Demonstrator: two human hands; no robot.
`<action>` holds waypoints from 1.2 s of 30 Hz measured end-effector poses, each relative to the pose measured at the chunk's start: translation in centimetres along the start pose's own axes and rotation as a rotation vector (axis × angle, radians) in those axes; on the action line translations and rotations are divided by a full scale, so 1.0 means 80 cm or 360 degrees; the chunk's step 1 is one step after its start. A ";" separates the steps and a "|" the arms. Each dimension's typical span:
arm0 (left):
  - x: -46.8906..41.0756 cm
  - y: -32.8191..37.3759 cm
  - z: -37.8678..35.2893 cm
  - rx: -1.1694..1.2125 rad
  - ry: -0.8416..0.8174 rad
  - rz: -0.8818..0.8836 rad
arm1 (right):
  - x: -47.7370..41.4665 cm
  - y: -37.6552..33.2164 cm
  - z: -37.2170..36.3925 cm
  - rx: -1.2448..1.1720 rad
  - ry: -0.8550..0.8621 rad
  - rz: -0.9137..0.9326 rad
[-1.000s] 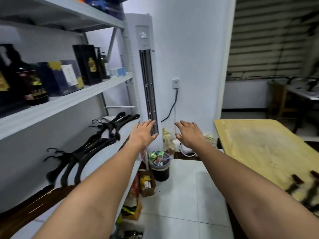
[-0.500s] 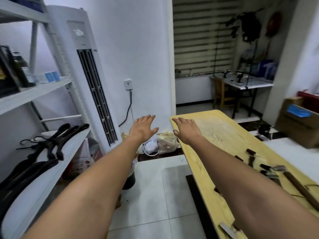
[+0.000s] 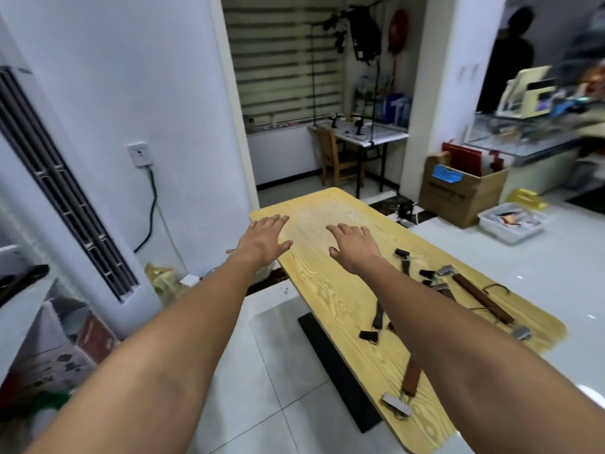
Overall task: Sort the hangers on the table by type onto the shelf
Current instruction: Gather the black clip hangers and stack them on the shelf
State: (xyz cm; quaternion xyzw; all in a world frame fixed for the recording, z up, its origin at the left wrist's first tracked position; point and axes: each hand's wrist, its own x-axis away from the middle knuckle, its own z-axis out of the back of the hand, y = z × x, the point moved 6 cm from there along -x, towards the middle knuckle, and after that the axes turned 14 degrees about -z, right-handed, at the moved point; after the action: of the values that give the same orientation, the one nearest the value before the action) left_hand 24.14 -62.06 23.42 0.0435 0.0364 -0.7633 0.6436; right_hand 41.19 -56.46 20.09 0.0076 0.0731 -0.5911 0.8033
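Our left hand and right hand hover flat, fingers spread, holding nothing, above the yellow wood-grain table. The brown wooden clip hangers lie scattered along its right side.

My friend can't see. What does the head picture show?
The left hand and right hand stretch out, open and empty, toward a yellow table. Brown and black clip hangers lie on it by the right arm. An air conditioner stands left.

Small shop: glass display counter, cardboard box, tower air conditioner.
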 end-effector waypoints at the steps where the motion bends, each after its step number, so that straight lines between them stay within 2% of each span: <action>1: -0.010 -0.001 -0.006 0.0011 -0.0016 -0.0056 | -0.003 0.003 -0.003 0.0004 -0.0007 -0.0047; 15: -0.098 -0.019 -0.078 0.0078 -0.0110 -0.0530 | -0.009 0.031 -0.068 0.0036 -0.0105 -0.0559; 26: -0.138 0.043 -0.123 0.0179 -0.0173 -0.0859 | 0.023 0.093 -0.106 0.0018 -0.0198 -0.0880; 36: -0.207 0.078 -0.180 0.0231 -0.0310 -0.0981 | 0.006 0.153 -0.152 -0.0020 -0.0269 -0.1055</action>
State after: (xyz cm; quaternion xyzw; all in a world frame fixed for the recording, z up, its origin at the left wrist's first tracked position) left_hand 33.32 -45.28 11.00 0.0031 -0.0684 -0.9233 0.3780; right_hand 51.66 -52.02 7.06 -0.0705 0.0083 -0.8180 0.5709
